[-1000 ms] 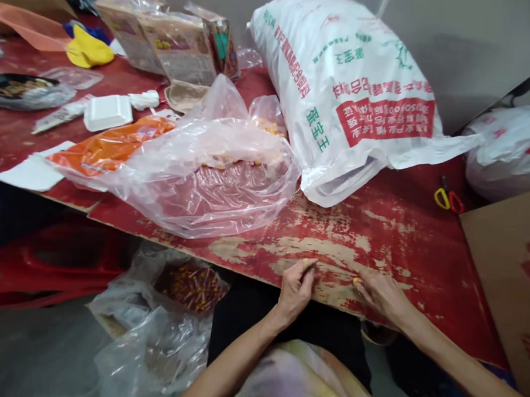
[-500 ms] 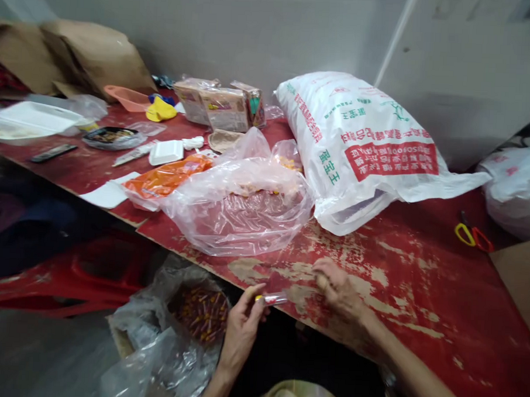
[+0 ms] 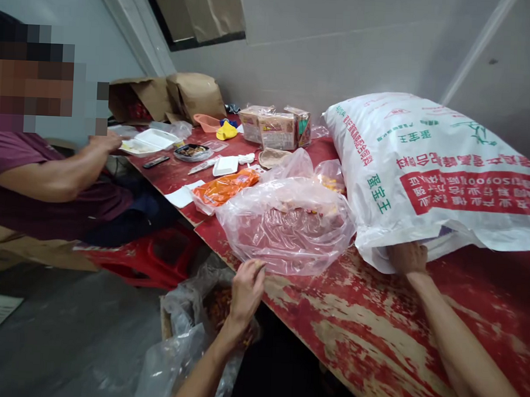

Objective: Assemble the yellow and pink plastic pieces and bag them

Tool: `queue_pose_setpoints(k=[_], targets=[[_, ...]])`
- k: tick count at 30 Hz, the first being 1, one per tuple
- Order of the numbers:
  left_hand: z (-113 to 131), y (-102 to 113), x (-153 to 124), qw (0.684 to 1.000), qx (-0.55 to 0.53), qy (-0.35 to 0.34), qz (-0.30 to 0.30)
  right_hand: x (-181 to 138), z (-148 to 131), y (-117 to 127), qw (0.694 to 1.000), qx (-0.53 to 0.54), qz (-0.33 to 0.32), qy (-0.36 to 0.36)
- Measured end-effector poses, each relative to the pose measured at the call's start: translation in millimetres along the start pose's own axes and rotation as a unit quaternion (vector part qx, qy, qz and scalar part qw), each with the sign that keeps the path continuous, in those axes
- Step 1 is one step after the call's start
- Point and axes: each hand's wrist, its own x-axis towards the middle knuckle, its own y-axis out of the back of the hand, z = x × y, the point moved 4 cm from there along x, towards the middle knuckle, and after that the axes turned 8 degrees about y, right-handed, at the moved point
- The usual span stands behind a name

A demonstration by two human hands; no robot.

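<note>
My left hand (image 3: 246, 289) is at the near edge of the worn red table (image 3: 374, 320), fingers curled against the rim of a clear plastic bag (image 3: 285, 223); what it holds, if anything, is too small to name. My right hand (image 3: 406, 257) reaches into the open mouth of a big white printed sack (image 3: 428, 170) that lies on the table; its fingers are hidden inside. Below the table edge, a plastic-lined box (image 3: 198, 318) holds several small red and yellow pieces.
Another person in a maroon shirt (image 3: 50, 183) sits at the left by a red stool (image 3: 157, 258). Farther along the table lie an orange packet (image 3: 224, 188), white foam trays (image 3: 225, 165), wrapped boxes (image 3: 274, 127) and brown paper bags (image 3: 181, 95).
My right hand went from the table's front edge into the sack's mouth. My left hand moved up to the clear bag's rim, the small clear piece gone from view. The camera swung left.
</note>
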Motion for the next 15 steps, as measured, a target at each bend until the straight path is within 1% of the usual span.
queue_pose_setpoints(k=[1,3,6,8,10,12,15], targets=[[9,-12,21,0.999,0.026,-0.016,-0.011,-5,-1,-3,1.000,-0.009,0.017,0.002],[17,-40,64,0.993,0.104,-0.015,-0.045,-14,-3,-8,0.999,-0.023,0.047,0.007],[18,-75,122,0.987,0.149,0.004,-0.059,-22,-4,-14,0.997,-0.033,0.070,0.011],[17,-92,152,0.985,0.165,0.018,-0.053,-22,-4,-15,0.996,-0.034,0.079,0.020],[18,-105,174,0.982,0.181,0.031,-0.042,-20,-4,-14,0.995,-0.035,0.084,0.027],[19,-115,189,0.980,0.190,0.047,-0.028,-18,-5,-12,0.995,-0.039,0.085,0.031],[23,-125,201,0.979,0.190,0.071,-0.016,-17,-5,-9,0.995,-0.039,0.082,0.036]])
